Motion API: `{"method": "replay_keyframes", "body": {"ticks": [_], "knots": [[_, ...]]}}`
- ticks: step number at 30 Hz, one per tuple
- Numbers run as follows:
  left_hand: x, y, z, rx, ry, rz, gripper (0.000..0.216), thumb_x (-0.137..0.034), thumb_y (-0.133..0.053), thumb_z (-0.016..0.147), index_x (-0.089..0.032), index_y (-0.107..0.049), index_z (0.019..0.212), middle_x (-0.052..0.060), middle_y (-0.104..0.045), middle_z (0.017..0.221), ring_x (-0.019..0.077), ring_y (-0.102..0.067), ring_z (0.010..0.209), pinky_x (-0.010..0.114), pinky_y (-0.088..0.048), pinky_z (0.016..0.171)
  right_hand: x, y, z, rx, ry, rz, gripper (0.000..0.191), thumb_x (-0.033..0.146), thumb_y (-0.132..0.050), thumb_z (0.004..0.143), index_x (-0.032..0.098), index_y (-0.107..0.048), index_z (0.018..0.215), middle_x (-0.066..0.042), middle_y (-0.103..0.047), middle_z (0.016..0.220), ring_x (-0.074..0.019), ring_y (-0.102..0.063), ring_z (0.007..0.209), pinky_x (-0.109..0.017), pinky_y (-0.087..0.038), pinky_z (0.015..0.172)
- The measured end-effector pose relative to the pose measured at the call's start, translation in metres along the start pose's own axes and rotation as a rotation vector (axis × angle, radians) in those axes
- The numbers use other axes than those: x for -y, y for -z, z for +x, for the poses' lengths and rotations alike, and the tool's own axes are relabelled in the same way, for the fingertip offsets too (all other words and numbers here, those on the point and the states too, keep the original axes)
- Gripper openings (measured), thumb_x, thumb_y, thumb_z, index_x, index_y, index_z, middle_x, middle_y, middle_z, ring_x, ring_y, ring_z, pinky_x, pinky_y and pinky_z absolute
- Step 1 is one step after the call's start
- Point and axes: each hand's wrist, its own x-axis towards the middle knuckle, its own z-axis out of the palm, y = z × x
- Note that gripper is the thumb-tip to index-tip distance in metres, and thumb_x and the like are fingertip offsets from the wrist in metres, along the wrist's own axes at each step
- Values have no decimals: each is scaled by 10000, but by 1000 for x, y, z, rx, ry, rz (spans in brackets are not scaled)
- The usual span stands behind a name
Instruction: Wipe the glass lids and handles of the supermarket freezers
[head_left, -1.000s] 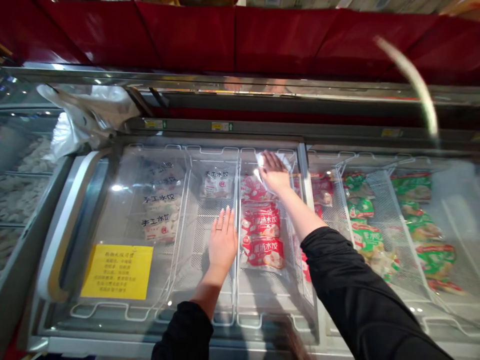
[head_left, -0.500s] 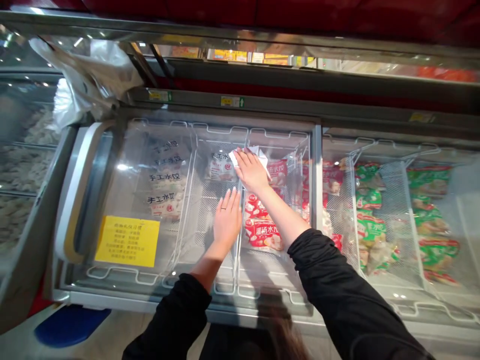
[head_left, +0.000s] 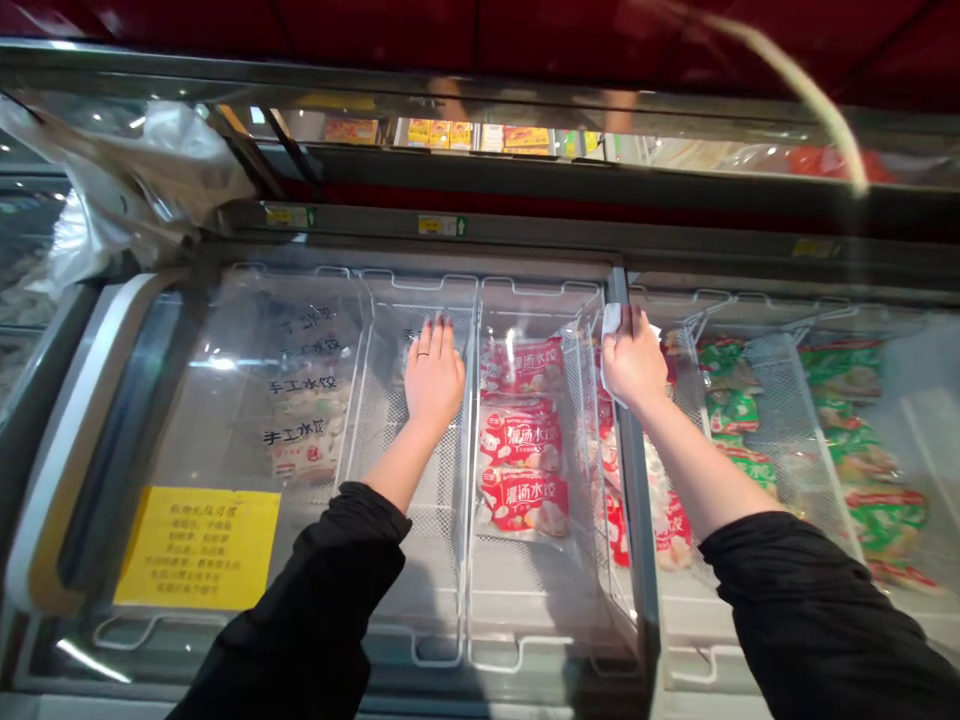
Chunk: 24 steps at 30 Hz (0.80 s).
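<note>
My left hand (head_left: 435, 378) lies flat with fingers stretched out on the clear sliding lid (head_left: 210, 420) of a chest freezer. A ring shows on one of its fingers. My right hand (head_left: 637, 365) is curled over a white wiping cloth (head_left: 610, 322), pressed against the grey upright edge (head_left: 636, 490) of the lid. Part of the cloth sticks out on both sides of the fingers; the rest is hidden beneath them. Under the lid, between my hands, red dumpling bags (head_left: 521, 435) are stacked in a white wire basket (head_left: 469, 590).
A yellow notice (head_left: 199, 548) is on the lid at the left, near a pale curved handle (head_left: 71, 470). Clear plastic bags (head_left: 142, 190) hang at the upper left. Green dumpling bags (head_left: 885, 510) fill baskets at the right. A metal ledge (head_left: 525, 235) runs along the back.
My right hand has moved right with the cloth, from the middle of the lid to its edge. My left hand has slid forward on the lid. The view has shifted slightly.
</note>
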Motion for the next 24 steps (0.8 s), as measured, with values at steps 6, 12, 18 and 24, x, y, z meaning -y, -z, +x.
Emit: {"method": "replay_keyframes", "body": {"ticks": [6, 12, 18, 24], "knots": [[0, -7, -5, -60, -19, 8, 601, -208, -354, 1035, -134, -398, 1630, 120, -412, 1699, 291, -336, 1607, 552, -327, 1305, 58, -34, 72, -53, -55, 41, 705, 346, -317, 1024, 36, -317, 1656, -176, -299, 1748, -328, -264, 1626, -558, -247, 1329], [-1, -4, -1, -32, -10, 41, 579, -205, -333, 1044, -116, -430, 1608, 117, -417, 1699, 291, -346, 1602, 529, -308, 1320, 166, -52, 81, -41, 301, 199, 658, 345, -328, 1040, 119, -360, 1657, -105, -365, 1731, -320, -289, 1616, -589, -227, 1336], [-1, -3, -2, -31, -2, 30, 574, -205, -349, 1034, -96, -451, 1588, 132, -415, 1698, 291, -351, 1599, 511, -293, 1324, 105, -17, 35, 109, 561, 148, 633, 357, -320, 1064, 164, -340, 1667, -49, -324, 1755, -267, -278, 1623, -514, -259, 1339], [-2, -7, -1, -61, 20, -13, 553, -201, -382, 1021, -122, -486, 1558, 122, -438, 1688, 274, -350, 1600, 487, -267, 1333, 12, 9, -68, 168, 453, 59, 655, 391, -325, 1087, 143, -261, 1690, -88, -236, 1780, -280, -192, 1653, -537, -212, 1351]]}}
